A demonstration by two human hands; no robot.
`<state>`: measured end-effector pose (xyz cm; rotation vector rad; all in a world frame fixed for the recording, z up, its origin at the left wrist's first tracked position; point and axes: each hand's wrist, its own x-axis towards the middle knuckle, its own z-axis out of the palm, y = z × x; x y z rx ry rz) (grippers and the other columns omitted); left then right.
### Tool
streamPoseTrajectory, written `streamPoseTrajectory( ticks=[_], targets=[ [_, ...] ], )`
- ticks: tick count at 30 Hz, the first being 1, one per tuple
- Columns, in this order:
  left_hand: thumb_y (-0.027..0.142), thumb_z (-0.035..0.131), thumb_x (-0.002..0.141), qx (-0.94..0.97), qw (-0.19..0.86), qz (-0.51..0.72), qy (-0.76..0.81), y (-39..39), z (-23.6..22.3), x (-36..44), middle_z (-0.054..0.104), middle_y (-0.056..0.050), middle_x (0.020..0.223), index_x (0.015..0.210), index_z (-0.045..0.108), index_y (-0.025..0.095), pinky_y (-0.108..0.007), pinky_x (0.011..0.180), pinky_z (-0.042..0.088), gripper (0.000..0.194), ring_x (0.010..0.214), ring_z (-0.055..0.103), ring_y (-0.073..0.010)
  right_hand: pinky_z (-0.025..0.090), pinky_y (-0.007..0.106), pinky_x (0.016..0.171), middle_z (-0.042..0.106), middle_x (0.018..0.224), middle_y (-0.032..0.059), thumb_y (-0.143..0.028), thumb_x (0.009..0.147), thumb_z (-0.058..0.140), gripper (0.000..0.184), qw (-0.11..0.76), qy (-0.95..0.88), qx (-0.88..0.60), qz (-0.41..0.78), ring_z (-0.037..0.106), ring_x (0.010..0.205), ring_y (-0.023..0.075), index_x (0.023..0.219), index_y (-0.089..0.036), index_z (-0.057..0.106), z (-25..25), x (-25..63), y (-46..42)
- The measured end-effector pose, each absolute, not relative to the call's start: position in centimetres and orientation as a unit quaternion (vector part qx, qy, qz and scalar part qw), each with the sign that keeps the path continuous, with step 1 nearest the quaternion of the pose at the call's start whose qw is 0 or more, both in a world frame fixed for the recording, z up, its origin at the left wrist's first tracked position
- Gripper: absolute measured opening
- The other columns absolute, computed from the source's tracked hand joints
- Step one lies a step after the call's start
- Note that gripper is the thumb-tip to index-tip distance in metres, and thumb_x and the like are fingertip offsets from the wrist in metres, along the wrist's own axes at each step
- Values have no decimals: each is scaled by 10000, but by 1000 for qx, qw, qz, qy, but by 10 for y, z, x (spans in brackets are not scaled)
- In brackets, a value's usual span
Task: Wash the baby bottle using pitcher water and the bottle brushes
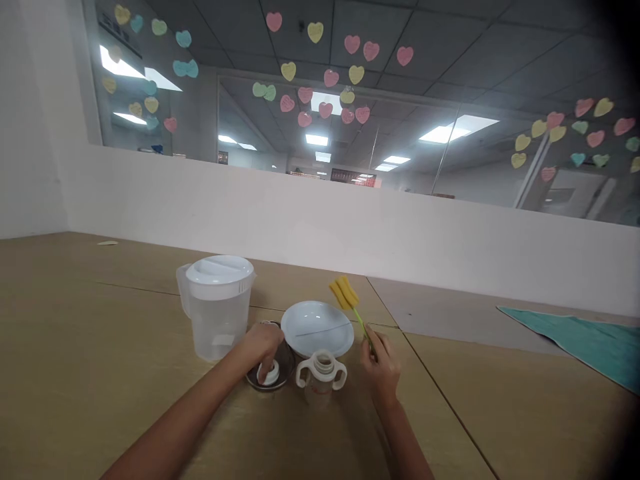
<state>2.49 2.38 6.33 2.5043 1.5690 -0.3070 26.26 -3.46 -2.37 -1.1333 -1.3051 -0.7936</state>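
My left hand reaches down into a dark round metal dish, its fingers closed on a white bottle ring cap. In my right hand is a bottle brush with a yellow sponge head and a thin green handle, held with the sponge up. Between the hands stands a baby bottle with two side handles and an uncovered mouth. Just behind it sits a white bowl with a thin dark line across its inside; I cannot make out what that line is.
A clear plastic pitcher with a white lid stands left of the dish, handle to the left. At the far right lies a green cloth. The wooden table ends at a white wall below windows with heart-shaped notes.
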Motion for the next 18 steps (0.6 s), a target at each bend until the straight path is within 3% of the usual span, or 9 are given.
streamPoseTrajectory(
  ticks=[1,3,6,9,11,14,18],
  targets=[
    [317,809,299,829,52,-145,538,17,72,23,652,-71,637,511,595,153,-336,651,495,342,679,624,-262,436,148,558,648,798,51,-162,849,469,246,578,-563,-484,-337,591,657,84,1026,-169,641,-25,262,-34],
    [344,779,415,857,2,-98,506,0,89,21,674,-90,844,753,646,162,-319,695,485,407,775,626,-257,434,151,558,648,802,53,-164,848,468,239,576,-575,-482,-323,591,655,86,1015,-163,639,-26,260,-34],
    [412,677,587,906,13,26,423,-26,103,24,625,-73,1040,1030,573,203,-313,777,458,501,938,587,-249,444,160,569,647,810,60,-174,848,464,226,584,-593,-474,-288,596,671,96,993,-156,636,-24,256,-35],
    [494,646,612,935,61,59,346,-42,96,40,534,-84,1198,1216,447,212,-313,874,411,696,1078,512,-253,464,175,607,645,825,68,-196,849,466,207,607,-595,-468,-242,604,714,112,967,-149,629,-19,253,-38],
    [499,647,614,943,61,60,323,-45,84,52,549,-83,1152,1193,459,204,-327,897,387,676,1085,494,-263,473,193,635,645,820,72,-216,850,468,196,619,-590,-468,-223,607,732,124,938,-142,627,-18,253,-38],
    [474,664,607,945,64,59,315,-39,68,63,578,-53,1008,996,545,205,-315,812,407,487,962,528,-246,476,208,618,650,792,74,-246,853,462,210,617,-578,-487,-220,610,708,136,918,-134,627,-21,254,-35],
    [439,727,528,943,136,97,289,-33,67,62,552,-22,984,969,545,211,-280,785,397,528,939,505,-214,472,218,601,668,794,84,-254,859,457,231,604,-565,-500,-257,622,691,145,932,-121,631,-26,256,-30]
  ],
)
